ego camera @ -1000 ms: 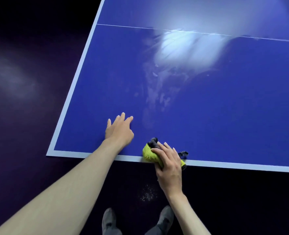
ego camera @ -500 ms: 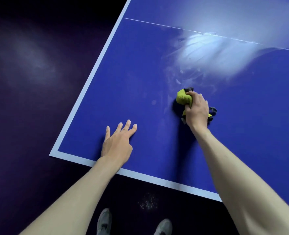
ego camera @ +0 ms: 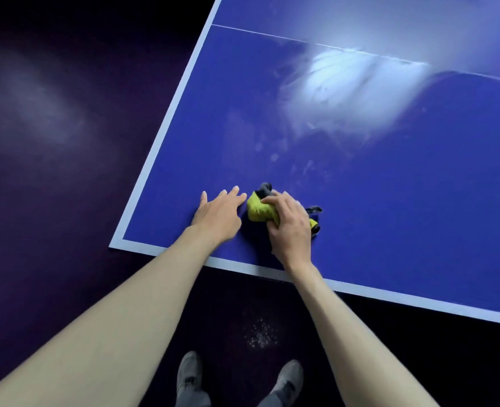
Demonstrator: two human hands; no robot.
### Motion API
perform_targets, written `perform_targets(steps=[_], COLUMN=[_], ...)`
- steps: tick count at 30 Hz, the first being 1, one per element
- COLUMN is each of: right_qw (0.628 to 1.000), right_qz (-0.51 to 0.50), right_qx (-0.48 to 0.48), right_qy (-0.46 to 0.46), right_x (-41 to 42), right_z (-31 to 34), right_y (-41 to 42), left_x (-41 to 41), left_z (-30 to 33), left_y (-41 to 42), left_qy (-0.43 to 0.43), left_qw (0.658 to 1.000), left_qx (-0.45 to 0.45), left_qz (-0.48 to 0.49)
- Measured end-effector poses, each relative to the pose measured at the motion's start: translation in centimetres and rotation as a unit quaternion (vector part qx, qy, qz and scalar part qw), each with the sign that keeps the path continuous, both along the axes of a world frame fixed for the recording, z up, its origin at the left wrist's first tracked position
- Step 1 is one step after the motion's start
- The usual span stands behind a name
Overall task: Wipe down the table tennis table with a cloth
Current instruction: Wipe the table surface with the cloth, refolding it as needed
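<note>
Table [ego camera: 390, 201], blue and smudged, over dark floor [ego camera: 52, 201]; right hand [ego camera: 290, 227] grips cloth [ego camera: 259, 211], left hand [ego camera: 218, 214] flat, fingers slightly spread.

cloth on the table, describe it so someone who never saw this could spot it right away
Find the blue table and follow its near white edge toward the left corner. There the right hand grips a bunched cloth, beside the flat left hand. It is the only yellow-green thing, with dark trim.

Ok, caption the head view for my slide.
Right hand grips yellow cloth on blue table; left hand rests flat.
</note>
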State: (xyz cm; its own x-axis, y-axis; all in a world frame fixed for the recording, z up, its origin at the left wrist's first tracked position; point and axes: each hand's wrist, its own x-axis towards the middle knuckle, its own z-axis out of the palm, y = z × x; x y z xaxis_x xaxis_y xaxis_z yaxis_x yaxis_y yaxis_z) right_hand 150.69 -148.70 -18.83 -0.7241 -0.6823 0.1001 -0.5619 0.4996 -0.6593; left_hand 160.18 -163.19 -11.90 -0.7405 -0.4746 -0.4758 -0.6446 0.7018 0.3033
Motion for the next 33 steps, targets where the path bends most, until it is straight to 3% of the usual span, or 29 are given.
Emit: perform_targets(steps=[4,8,13,19,26,30,33], right_qw=[1.0,0.999,0.999,0.991,0.991,0.992,0.999], right_qz=[0.012,0.025,-0.022,-0.134,-0.112,-0.111,-0.035], right_qx=[0.011,0.022,0.02,0.018,0.059,0.054,0.022], right_qy=[-0.002,-0.006,-0.021,0.012,0.039,0.031,0.034], right_x=[7.6,9.5,4.7,-7.9,-21.0,-20.6,-15.1], right_z=[0.4,0.5,0.0,-0.5,-1.0,-0.8,-0.8], right_y=[4.1,5.5,2.9,-5.4,-15.9,-18.0,-16.3], left_x=[1.9,3.9,4.7,5.0,4.4,4.2,4.3], left_z=[1.0,0.2,-0.6,-3.1,-2.1,-1.8,-2.0], left_y=[-0.9,-3.3,-7.9,-9.5,-9.6,-10.4,-10.5], left_qy=[0.053,0.038,0.008,-0.026,-0.046,-0.057,-0.056], left_qw=[0.997,0.997,0.993,0.99,0.991,0.99,0.99], left_qx=[0.003,-0.048,-0.101,-0.135,-0.119,-0.125,-0.126], left_qz=[0.051,0.042,0.054,0.021,0.03,0.021,0.016])
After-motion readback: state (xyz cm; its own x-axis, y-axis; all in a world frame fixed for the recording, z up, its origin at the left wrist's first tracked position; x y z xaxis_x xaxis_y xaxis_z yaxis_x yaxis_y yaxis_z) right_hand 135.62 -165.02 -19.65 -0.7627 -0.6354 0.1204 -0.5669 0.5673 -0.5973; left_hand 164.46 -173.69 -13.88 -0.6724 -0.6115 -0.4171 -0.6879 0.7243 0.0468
